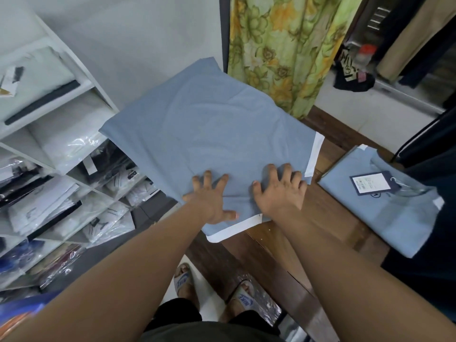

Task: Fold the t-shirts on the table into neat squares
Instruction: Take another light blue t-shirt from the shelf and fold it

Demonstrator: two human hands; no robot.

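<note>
Shirt (209, 134) is lying spread on the table (328, 213). Both hands are resting flat on the shirt's near edge, left hand (212, 201) beside right hand (281, 191), apart. Folded shirt (385, 218) is sitting right of the shirt, not touching it, with a tag (370, 181) lying on top. Shelves (49, 144) are standing left of the shirt; curtain (278, 50) is hanging behind it.

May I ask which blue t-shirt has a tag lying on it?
The folded t-shirt on the right carries the tag; the spread t-shirt in the middle shows none.
</note>
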